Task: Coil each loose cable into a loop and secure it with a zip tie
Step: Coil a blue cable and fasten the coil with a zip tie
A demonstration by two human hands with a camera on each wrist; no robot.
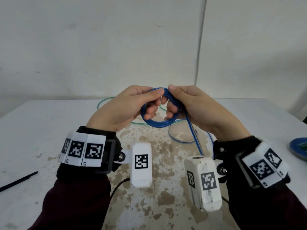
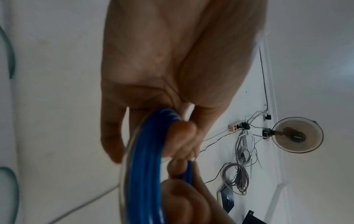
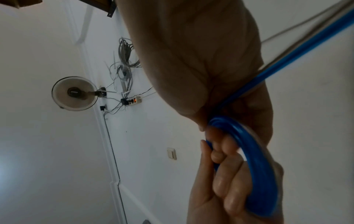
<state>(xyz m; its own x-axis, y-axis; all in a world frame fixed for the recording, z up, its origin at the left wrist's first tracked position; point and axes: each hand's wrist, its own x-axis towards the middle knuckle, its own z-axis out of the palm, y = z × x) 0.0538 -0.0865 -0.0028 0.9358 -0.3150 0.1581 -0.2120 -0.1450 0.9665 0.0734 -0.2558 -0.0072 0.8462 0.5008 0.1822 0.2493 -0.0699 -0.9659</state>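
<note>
A blue cable (image 1: 156, 123) is wound into a small coil of several turns and held in the air above the table. My left hand (image 1: 126, 107) grips the coil's left side, thumb on top and fingers through the loop. My right hand (image 1: 191, 105) grips its right side the same way. The cable's loose tail (image 1: 193, 133) runs down from the right hand to slack loops lying on the table. In the left wrist view the blue coil (image 2: 147, 166) passes between the fingers; in the right wrist view the blue coil (image 3: 254, 166) curves round the curled fingers.
A green cable (image 1: 106, 101) lies loose on the white table (image 1: 41, 130) behind my hands. A black zip tie (image 1: 18, 180) lies at the left front. A blue dish (image 1: 299, 146) sits at the right edge. The wall stands close behind.
</note>
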